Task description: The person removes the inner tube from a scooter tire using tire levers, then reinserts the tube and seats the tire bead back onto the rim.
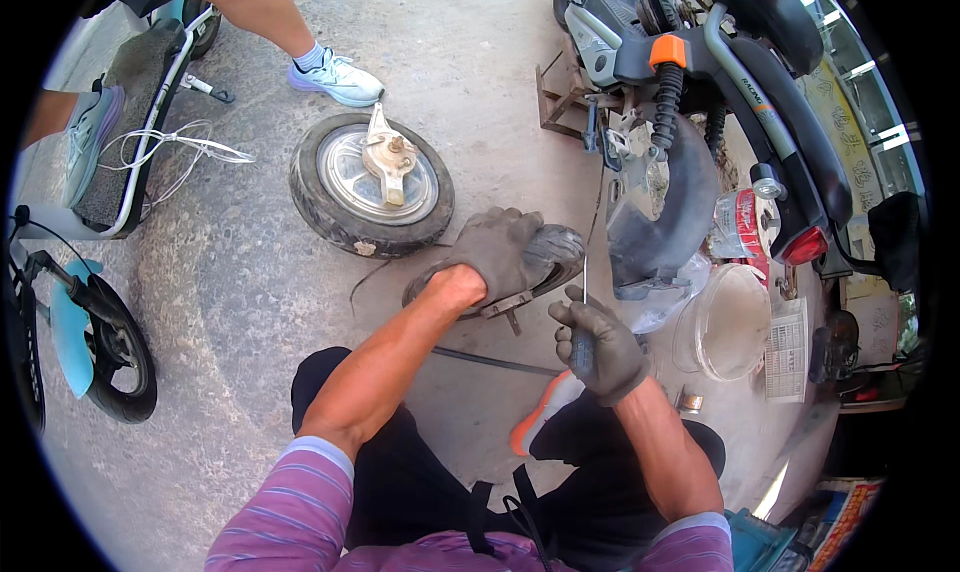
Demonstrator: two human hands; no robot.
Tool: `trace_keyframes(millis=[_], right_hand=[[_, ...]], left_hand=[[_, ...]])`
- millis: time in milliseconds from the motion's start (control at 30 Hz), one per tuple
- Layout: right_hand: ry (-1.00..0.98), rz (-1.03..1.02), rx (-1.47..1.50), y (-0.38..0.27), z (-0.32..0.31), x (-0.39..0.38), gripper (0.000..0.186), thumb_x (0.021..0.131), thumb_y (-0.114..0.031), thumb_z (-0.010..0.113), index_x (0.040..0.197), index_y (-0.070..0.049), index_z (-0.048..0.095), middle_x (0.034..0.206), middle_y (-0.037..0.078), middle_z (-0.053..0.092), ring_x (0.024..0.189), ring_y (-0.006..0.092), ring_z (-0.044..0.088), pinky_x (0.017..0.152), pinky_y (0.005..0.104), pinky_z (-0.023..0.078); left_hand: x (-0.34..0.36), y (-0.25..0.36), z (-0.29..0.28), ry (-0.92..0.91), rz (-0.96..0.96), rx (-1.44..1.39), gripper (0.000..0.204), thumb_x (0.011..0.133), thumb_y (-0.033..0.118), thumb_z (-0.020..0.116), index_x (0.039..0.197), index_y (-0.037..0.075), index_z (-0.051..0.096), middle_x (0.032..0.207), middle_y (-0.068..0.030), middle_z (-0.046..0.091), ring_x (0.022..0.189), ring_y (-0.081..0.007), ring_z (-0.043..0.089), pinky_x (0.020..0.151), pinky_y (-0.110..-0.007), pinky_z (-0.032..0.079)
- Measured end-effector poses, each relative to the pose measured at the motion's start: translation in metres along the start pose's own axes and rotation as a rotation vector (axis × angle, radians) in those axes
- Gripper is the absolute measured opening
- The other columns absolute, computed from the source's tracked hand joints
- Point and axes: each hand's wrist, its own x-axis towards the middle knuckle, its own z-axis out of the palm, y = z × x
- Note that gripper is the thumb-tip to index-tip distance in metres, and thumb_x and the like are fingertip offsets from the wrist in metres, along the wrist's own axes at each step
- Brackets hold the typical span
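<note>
"Dusty concrete floor (240, 312) spreads around you, with a scooter (735, 62) on your right. Where is your wheel (553, 262)?"

"Tilted just ahead of your knees, its axle stub facing you, beside a second wheel (330, 207) lying flat."

"And your fingers?"

"Your gloved left hand (497, 247) bends its fingers over the wheel; whether they grip or merely press, I cannot tell. Your right hand (600, 344) is closed around a screwdriver (582, 350), blade up, near the tread; contact is unclear."

"How far along do you look?"

"Midway, I'd judge. Both wheels are off on the floor, and no wheel shows under the scooter's dark fender (668, 207). The flat one wears its tire; your glove hides too much of yours to say what is loose. Prying and refitting seem left."

"What containers sit by you?"

"A pale bucket (735, 322), its inside wall visible but no contents I can make out; a red-and-white tub (738, 224) behind it; and a small tin (690, 400) near your right forearm. What those two hold, you can't tell from this view."
</note>
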Motion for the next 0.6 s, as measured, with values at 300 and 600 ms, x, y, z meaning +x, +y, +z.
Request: trace_keyframes(millis=[300, 600], right_hand=[[0.008, 0.005, -0.554, 0.012, -0.027, -0.030, 0.086, 0.089, -0.007, 0.074, 0.166, -0.002, 0.035, 0.147, 0.018, 0.062, 0.093, 0.0182, 0.073, 0.077, 0.0288, 0.059], [0.096, -0.136, -1.147, -0.029, 0.007, -0.019, 0.065, 0.095, -0.008, 0.062, 0.157, 0.001, 0.047, 0.133, 0.015, 0.070, 0.088, 0.0193, 0.073, 0.077, 0.0349, 0.061]], left_hand=[[-0.014, -0.024, 0.008, 0.007, -0.280, 0.058, 0.069, 0.086, 0.040, 0.081, 0.140, 0.002, 0.060, 0.125, -0.0251, 0.070, 0.126, -0.0419, 0.065, 0.105, -0.050, 0.053], [-0.009, -0.012, 0.008, 0.052, -0.260, 0.059, 0.056, 0.085, 0.038, 0.082, 0.124, 0.001, 0.064, 0.117, -0.0260, 0.072, 0.111, -0.0446, 0.071, 0.097, -0.052, 0.056]])
